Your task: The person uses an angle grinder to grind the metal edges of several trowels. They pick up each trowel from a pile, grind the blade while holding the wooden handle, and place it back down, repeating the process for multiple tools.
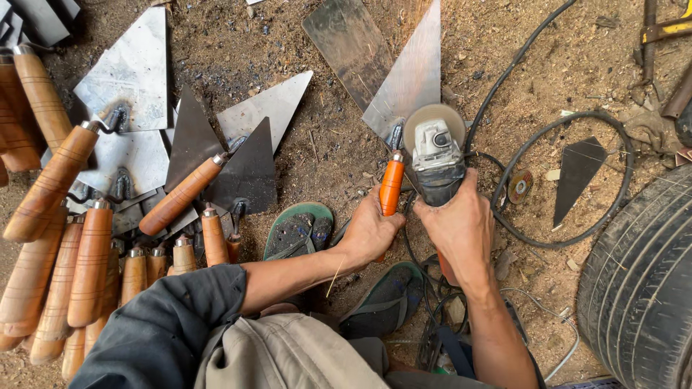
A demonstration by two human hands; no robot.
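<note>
My left hand [370, 232] grips the orange wooden handle [391, 186] of a trowel whose shiny triangular steel blade [412, 75] lies flat on the dirt, pointing away from me. My right hand [461, 225] holds the body of an angle grinder [435, 155], whose round disc [432, 119] rests near the blade's neck where handle meets metal. The grinder's black cable [504, 79] runs off to the upper right.
A pile of several wooden-handled trowels [94, 238] lies at left, with loose triangular blades [249, 169]. A dark flat steel plate [349, 43] lies beside the held blade. A tyre [641, 281] stands at right. Sandals [299, 230] sit under my arms, with a small dark blade [577, 176] inside a cable loop.
</note>
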